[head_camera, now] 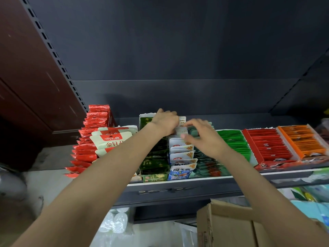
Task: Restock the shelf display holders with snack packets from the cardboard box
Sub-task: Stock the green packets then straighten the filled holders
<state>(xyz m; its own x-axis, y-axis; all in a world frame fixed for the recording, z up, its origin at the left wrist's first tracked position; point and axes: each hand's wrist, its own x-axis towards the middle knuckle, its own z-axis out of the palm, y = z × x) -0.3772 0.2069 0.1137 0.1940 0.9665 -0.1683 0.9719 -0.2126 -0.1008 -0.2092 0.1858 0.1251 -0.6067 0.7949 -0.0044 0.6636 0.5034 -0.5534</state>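
Two hands at frame centre, both over the white-and-blue packet row [180, 157]. Left hand [164, 123] has its fingers curled round the rear packets of that row; right hand [200, 135] has bent fingers at the row's right edge, and I can't tell whether it's pinching anything. Shelf [178, 188] holds about eight rows in open-top card holders: red, cream-and-red, dark green, white-blue, teal, bright green, red, orange. All glossy flat pouches; exact counts unreadable. One corrugated cardboard box [229, 227] at lower right, cut off by the frame, contents hidden.
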